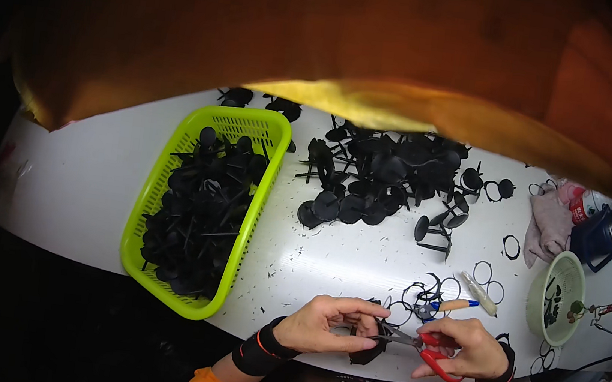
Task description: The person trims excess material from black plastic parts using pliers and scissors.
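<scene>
White and curved by the lens, the desk [328, 258] fills the middle of the view, speckled with small black trimmings, with a dark orange-brown background beyond its far edge. At the near edge, the left hand [325, 325] is closed around a black plastic part [368, 341], pinching it between thumb and fingers. The right hand [465, 349] grips red-handled cutters [421, 344], its fingers wrapped round the handles, and the metal tip of the cutters meets the black plastic part. Both wrists wear dark wristbands above orange sleeves.

Taking the black plastic part as the landmark: far to its left and farther from the person stands a lime-green basket [164, 175], packed with black disc-and-stem pieces. Straight beyond the part, across the desk, lies a loose pile of black pieces [391, 174] of the same kind, some standing on their discs. Just beyond it and slightly right, a cluster of thin black rings [431, 288] lies flat, with a second small tool [447, 307] with a wooden and blue handle among them. Well to its right sits a pale green bowl [558, 299] holding a few dark scraps. Beyond the bowl are a pinkish cloth [548, 222] and a dark blue container [603, 232].
</scene>
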Available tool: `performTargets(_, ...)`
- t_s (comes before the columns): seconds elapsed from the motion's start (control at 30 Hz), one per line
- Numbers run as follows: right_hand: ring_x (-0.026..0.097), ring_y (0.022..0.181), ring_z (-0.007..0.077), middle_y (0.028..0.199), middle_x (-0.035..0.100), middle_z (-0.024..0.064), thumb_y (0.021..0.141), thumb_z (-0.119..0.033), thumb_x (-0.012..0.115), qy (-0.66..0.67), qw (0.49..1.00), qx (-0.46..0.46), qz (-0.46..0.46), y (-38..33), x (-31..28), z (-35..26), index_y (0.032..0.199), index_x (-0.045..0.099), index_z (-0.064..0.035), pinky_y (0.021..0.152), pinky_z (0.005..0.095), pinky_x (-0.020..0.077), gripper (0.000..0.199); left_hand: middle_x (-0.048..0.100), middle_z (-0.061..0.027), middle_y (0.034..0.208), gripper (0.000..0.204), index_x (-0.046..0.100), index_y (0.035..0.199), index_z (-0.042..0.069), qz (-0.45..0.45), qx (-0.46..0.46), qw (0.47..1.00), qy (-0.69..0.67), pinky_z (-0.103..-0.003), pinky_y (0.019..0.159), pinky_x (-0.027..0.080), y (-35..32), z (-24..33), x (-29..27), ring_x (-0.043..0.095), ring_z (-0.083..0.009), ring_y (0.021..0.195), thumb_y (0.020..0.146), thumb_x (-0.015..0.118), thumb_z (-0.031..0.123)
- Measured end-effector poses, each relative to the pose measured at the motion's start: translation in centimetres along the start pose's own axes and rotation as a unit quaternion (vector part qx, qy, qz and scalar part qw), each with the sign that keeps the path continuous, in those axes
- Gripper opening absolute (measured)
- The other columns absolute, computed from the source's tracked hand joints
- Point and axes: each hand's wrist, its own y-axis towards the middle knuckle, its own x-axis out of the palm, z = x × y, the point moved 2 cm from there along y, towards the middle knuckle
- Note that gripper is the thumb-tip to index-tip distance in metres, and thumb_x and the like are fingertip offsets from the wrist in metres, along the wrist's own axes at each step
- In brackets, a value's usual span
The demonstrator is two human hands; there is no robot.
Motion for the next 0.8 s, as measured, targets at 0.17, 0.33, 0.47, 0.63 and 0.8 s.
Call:
performTargets(0.17, 0.057, 0.067, 0.0089, 0.075, 0.060, 0.0048, 0.059, -0.021, 0.082, 0.169, 0.982, 0.067, 0.042, -1.0, 2.1, 3.2, 0.098, 0.057, 0.0016, 0.062, 0.0198, 0.0462, 0.052, 0.063, -0.0076, 0.085, 0.043, 0.048, 0.111, -0.005, 0.141, 0.053, 0.982, 0.117, -0.024, 0.077, 0.046, -0.1, -0.4, 1.1, 0.058, -0.0106, 0.082, 0.072, 0.066, -0.005)
performTargets(0.33, 0.057, 0.075, 0.0090, 0.081, 0.060, 0.0051, 0.060, -0.012, 0.082, 0.374, 0.916, 0.109, 0.092, -1.9, 3.9, 3.3, 0.101, 0.055, 0.0035, 0.070, 0.0204, 0.0453, 0.051, 0.062, -0.0091, 0.079, 0.034, 0.051, 0.104, -0.004, 0.220, 0.164, 0.921, 0.275, -0.023, 0.064, 0.048, -0.6, 0.9, 1.8, 0.060, -0.0116, 0.073, 0.074, 0.067, 0.001)
performTargets(0.47, 0.056, 0.074, 0.0122, 0.080, 0.059, 0.0065, 0.062, 0.000, 0.076, 0.434, 0.880, 0.058, 0.187, -1.6, 4.4, 2.4, 0.103, 0.052, 0.0035, 0.067, 0.0230, 0.0455, 0.048, 0.062, -0.0113, 0.079, 0.027, 0.056, 0.091, -0.004, 0.260, 0.225, 0.887, 0.310, -0.026, 0.063, 0.048, -0.3, 1.8, 1.8, 0.060, -0.0173, 0.070, 0.067, 0.070, -0.004)
performTargets(0.63, 0.055, 0.086, 0.0178, 0.089, 0.056, 0.0134, 0.061, 0.004, 0.070, 0.251, 0.919, -0.085, 0.292, 1.4, 3.6, -1.2, 0.114, 0.040, 0.0037, 0.074, 0.0288, 0.0450, 0.061, 0.059, -0.0135, 0.076, 0.019, 0.058, 0.080, -0.004, 0.154, 0.288, 0.867, 0.377, -0.031, 0.060, 0.047, 0.1, 3.2, 2.3, 0.058, -0.0259, 0.066, 0.064, 0.067, -0.007)
performTargets(0.8, 0.057, 0.075, 0.0168, 0.083, 0.058, 0.0129, 0.065, 0.011, 0.065, 0.466, 0.824, 0.045, 0.318, 2.5, 4.8, -0.5, 0.109, 0.044, 0.0058, 0.069, 0.0266, 0.0486, 0.049, 0.058, -0.0132, 0.077, 0.022, 0.059, 0.084, -0.005, 0.145, 0.325, 0.841, 0.408, -0.031, 0.059, 0.047, 0.0, 4.1, 2.7, 0.057, -0.0252, 0.065, 0.063, 0.065, -0.009)
